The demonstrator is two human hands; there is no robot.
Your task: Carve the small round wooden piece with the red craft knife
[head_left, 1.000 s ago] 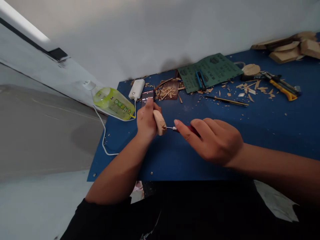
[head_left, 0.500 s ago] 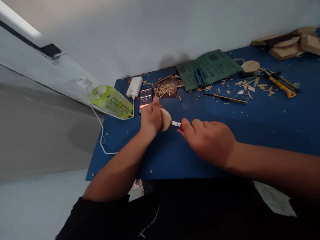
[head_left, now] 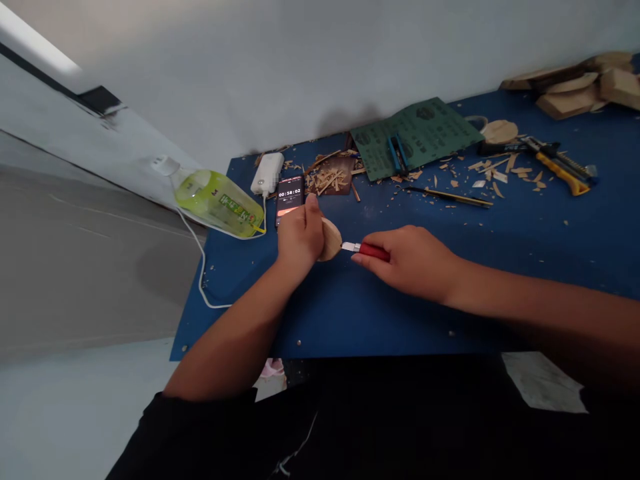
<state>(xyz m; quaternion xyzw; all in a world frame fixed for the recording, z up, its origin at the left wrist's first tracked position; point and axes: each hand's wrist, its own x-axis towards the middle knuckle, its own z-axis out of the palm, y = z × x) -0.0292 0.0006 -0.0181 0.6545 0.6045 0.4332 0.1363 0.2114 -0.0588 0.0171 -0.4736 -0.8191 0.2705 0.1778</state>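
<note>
My left hand is closed around a small round piece of pale wood, held just above the blue tabletop. My right hand grips a carving tool with a red handle. Its short metal tip touches the right edge of the wood. Both hands meet near the table's middle left.
A phone with a running timer, a white power bank and a green bottle lie behind my left hand. Wood shavings, green sandpaper, a yellow utility knife and wood blocks sit at the back right.
The wood piece has been turned so its round face shows more. My right hand shifted its grip, so the red handle now shows. The view moved slightly.
</note>
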